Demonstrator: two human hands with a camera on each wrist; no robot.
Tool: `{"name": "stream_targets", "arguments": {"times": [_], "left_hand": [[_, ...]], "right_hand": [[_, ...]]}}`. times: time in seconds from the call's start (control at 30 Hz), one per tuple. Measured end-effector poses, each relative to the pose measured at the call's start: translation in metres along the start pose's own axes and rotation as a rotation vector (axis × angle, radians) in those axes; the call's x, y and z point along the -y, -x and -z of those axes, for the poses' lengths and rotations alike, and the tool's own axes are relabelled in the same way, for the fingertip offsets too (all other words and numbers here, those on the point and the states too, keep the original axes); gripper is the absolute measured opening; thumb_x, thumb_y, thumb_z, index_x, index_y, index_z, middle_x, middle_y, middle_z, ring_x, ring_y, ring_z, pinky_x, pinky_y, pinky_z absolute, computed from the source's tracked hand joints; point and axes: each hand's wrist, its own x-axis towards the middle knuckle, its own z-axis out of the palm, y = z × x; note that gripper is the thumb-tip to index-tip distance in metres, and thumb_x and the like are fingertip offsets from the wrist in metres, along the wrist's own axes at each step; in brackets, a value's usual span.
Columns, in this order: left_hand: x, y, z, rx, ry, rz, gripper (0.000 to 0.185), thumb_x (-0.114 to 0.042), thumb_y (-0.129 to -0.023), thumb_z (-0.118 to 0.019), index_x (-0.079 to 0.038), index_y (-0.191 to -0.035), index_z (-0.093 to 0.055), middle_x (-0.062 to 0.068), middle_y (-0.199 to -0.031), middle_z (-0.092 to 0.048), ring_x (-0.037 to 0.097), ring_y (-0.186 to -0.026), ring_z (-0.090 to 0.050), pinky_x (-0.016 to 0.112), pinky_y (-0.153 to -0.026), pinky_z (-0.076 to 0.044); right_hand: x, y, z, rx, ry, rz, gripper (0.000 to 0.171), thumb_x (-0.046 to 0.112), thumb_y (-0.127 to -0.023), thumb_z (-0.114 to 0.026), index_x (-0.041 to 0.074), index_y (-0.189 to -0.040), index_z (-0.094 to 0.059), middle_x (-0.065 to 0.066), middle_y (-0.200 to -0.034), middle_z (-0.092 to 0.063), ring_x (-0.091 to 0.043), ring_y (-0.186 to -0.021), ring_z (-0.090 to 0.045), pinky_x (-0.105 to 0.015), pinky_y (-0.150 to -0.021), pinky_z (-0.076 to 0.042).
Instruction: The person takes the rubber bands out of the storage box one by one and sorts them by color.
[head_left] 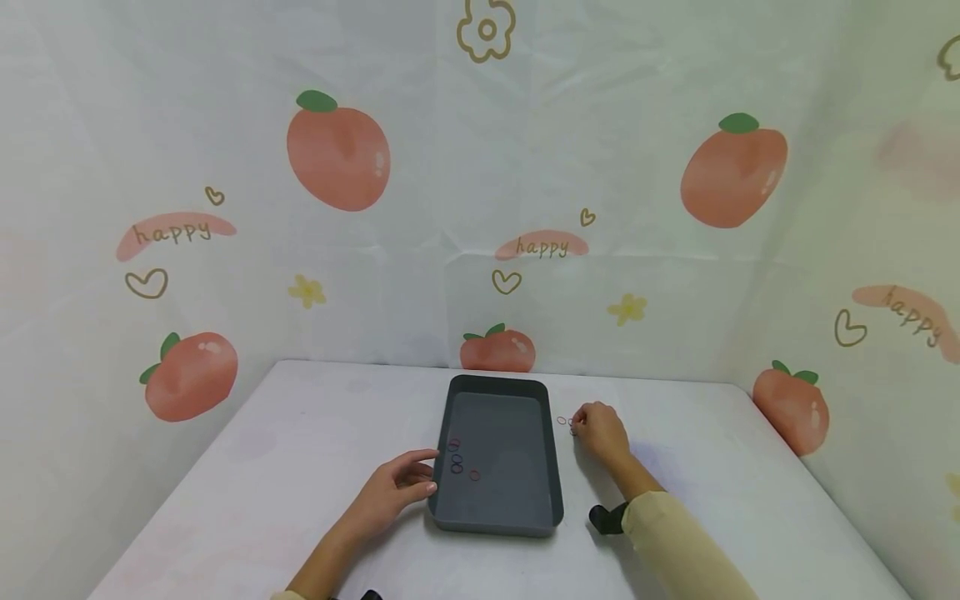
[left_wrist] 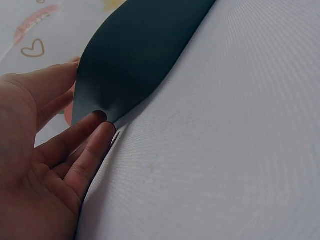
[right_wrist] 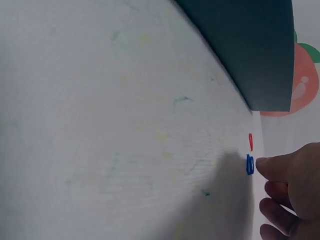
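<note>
A white table [head_left: 750, 483] is enclosed on three sides by creased pale hangings [head_left: 427, 167], printed with red fruits [head_left: 339, 158], yellow flowers [head_left: 627, 309] and hearts [head_left: 507, 282].

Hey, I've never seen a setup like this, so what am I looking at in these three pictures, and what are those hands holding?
There's no robot here, just a person's bare hands. The wide picture comes from a camera worn on the head; the two close ones come from cameras on the left and right wrists. On the white table sits a dark gray tray with a few small loops inside, toward its left side. The left hand touches the tray's left side with its fingertips. The right hand is beyond the tray's right side, its fingers by more loops: a red loop and something blue. Whether it grips one, I can't tell.
</note>
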Motion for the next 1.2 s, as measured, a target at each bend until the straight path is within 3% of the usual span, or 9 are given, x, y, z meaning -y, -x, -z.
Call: {"name": "stream_targets", "arguments": {"times": [0.37,0.7,1.0,1.2], "left_hand": [[0.001,-0.002,-0.001,0.001,0.016,-0.004,0.051,-0.016,-0.091,-0.069,-0.002,-0.137,-0.051,0.016,-0.114,-0.064,0.026,-0.101,-0.063,0.027,-0.082,-0.049],[0.001,0.0,-0.001,0.003,-0.003,-0.009,0.051,-0.017,-0.091,-0.069,-0.003,-0.136,-0.053,0.014,-0.113,-0.065,0.023,-0.1,-0.064,0.026,-0.084,-0.049],[0.001,0.0,0.0,0.006,-0.004,-0.003,0.051,-0.019,-0.091,-0.07,-0.003,-0.136,-0.053,0.014,-0.113,-0.065,0.024,-0.1,-0.064,0.025,-0.084,-0.049],[0.003,-0.001,-0.001,0.01,0.005,-0.002,0.052,-0.019,-0.09,-0.07,-0.004,-0.137,-0.053,0.014,-0.113,-0.065,0.025,-0.1,-0.063,0.024,-0.083,-0.049]], "right_hand": [[0.01,-0.005,0.01,-0.102,-0.144,-0.043,0.003,0.003,-0.086,-0.066,0.001,-0.084,-0.068,-0.007,-0.076,-0.058,-0.024,-0.074,-0.054,-0.038,-0.068,-0.043],[0.04,-0.006,0.015,-0.177,-0.328,-0.037,0.008,0.006,-0.085,-0.071,0.0,-0.089,-0.067,-0.008,-0.078,-0.055,-0.026,-0.075,-0.052,-0.036,-0.068,-0.04],[0.069,-0.008,0.01,-0.108,-0.431,-0.047,0.01,0.009,-0.088,-0.07,0.001,-0.094,-0.068,-0.009,-0.085,-0.059,-0.024,-0.077,-0.055,-0.033,-0.063,-0.047],[0.083,-0.009,0.004,-0.031,-0.497,-0.043,0.012,0.01,-0.089,-0.071,0.001,-0.095,-0.068,-0.009,-0.091,-0.064,-0.025,-0.083,-0.058,-0.036,-0.07,-0.05]]}}
